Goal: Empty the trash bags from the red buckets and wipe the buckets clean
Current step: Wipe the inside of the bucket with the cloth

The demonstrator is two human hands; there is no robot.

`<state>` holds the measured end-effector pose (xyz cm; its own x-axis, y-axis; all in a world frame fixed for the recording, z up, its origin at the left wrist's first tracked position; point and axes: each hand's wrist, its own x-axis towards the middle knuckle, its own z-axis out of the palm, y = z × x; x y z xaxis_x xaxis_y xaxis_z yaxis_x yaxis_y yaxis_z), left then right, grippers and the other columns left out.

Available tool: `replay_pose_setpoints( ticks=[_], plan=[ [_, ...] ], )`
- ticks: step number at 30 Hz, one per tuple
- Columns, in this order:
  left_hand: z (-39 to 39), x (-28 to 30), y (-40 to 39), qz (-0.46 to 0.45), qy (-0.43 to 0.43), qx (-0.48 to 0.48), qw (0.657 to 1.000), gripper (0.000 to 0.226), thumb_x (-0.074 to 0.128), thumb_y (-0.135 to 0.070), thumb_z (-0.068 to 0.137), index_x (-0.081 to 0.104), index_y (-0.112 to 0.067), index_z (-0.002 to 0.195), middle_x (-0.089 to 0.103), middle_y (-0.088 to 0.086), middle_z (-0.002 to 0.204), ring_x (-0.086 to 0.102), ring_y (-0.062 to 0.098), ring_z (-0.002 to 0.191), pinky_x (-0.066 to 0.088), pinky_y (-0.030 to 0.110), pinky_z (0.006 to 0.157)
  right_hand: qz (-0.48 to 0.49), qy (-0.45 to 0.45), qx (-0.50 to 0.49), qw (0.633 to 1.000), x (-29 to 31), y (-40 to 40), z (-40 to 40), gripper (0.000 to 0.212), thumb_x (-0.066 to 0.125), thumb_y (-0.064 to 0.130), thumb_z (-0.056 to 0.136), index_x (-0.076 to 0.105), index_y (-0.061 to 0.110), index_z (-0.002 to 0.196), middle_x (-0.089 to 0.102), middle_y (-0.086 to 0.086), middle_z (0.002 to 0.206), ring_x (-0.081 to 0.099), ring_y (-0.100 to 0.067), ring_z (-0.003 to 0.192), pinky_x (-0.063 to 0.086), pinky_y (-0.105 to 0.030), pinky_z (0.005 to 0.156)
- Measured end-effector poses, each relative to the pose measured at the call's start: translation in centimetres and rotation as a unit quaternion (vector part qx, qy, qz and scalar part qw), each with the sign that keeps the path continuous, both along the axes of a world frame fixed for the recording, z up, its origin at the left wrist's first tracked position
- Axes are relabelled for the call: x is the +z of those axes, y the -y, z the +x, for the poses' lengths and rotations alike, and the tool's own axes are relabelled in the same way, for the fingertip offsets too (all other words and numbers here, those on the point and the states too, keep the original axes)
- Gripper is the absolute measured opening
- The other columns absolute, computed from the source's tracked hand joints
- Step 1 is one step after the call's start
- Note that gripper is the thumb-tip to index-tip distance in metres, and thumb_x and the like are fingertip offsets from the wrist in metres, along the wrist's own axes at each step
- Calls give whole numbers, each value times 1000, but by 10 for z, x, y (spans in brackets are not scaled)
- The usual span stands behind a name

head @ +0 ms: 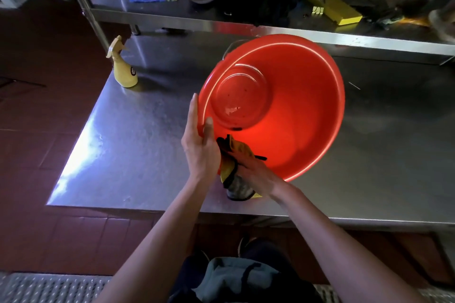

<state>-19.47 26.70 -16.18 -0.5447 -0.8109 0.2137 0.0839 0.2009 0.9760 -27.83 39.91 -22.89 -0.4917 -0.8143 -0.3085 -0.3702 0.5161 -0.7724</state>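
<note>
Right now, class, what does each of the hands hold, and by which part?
Left hand holds the red bucket by its near rim; right hand grips a bunched yellow cloth.

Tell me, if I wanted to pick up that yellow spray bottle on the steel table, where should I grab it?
Probably around the narrow neck just below the trigger head of the spray bottle, coming from above or from the table's open left edge. It stands upright and alone on the steel table, and its body widens toward the base, so a hand there should not slip.
</note>
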Motion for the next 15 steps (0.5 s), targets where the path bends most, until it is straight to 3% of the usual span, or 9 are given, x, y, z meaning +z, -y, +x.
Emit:
replay_pose_setpoints(
  ticks=[2,5,9,12,15],
  plan=[
    [-4,-1,-3,2,4,3,1000,56,52,-13,108,36,-29,159,50,-6,155,49,4,140,46,41,115,15,14,-33,999,0,1,-2,56,41,60,93,29,63,147,33,12,162,30,-19,148,29,-49,118],
    [-8,-3,-7,0,1,21,1000,56,53,-14,107,40,-35,157,53,-5,153,52,12,139,48,49,112,7,9,-30,999,2,10,-1,54,30,68,98,26,58,151,26,16,164,22,-15,152,19,-50,122],
    [-10,2,-18,7,12,46,999,59,54,-7,106,43,-43,152,59,-18,145,57,14,134,51,49,109,-11,-30,7,999,-11,28,-6,65,12,77,94,27,52,153,25,10,165,20,-16,153,21,-53,121],
    [-14,2,-25,-2,8,61,998,59,54,-3,105,43,-39,151,62,4,144,61,33,127,53,50,105,-12,-86,31,996,-28,41,-17,75,2,76,96,30,40,155,33,-1,160,27,-25,150,27,-56,117],
    [-15,-1,-29,-23,24,93,995,54,55,-2,104,43,-24,153,55,-12,147,55,4,134,49,28,110,5,-175,82,981,-26,39,-22,62,12,50,108,34,18,157,28,-15,163,23,-39,151,22,-63,118]
  ],
)
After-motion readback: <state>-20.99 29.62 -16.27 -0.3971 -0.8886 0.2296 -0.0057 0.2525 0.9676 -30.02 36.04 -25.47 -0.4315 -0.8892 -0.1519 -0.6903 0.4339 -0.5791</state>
